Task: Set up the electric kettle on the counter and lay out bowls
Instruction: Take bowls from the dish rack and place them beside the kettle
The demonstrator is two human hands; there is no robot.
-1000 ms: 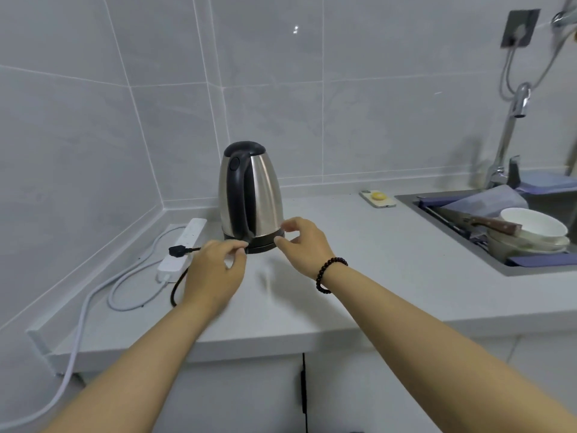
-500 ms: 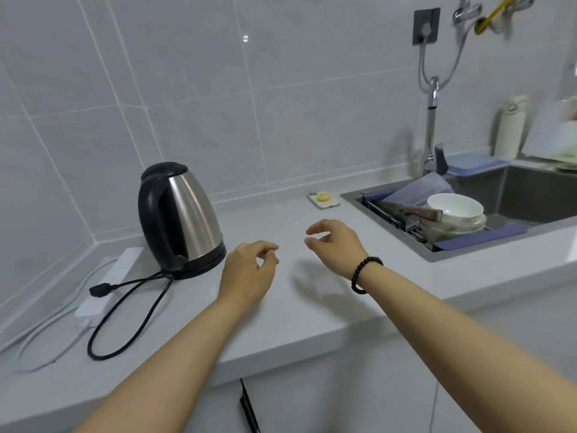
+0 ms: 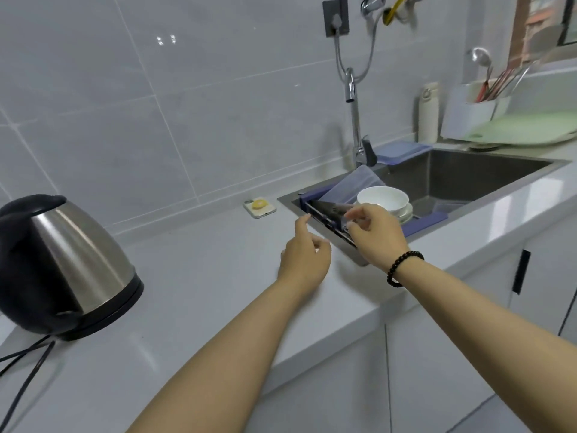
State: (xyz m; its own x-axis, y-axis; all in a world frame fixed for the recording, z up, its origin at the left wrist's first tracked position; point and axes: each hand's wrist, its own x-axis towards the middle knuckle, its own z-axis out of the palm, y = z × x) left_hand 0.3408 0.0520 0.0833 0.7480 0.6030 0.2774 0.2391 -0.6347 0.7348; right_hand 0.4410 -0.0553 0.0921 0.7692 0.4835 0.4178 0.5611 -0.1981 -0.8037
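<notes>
head view: the kettle stands on its base at the counter's left. stacked bowls sit in the sink rack. left hand hovers over the counter, loosely curled, grip holding nothing; right hand hovers before the bowls, its grip likewise.

My kettle of brushed shiny steel with matt black plastic handle and base, smooth pale glossy counter, glazed white bowls, dull steel sink, glossy grey wall tiles
</notes>
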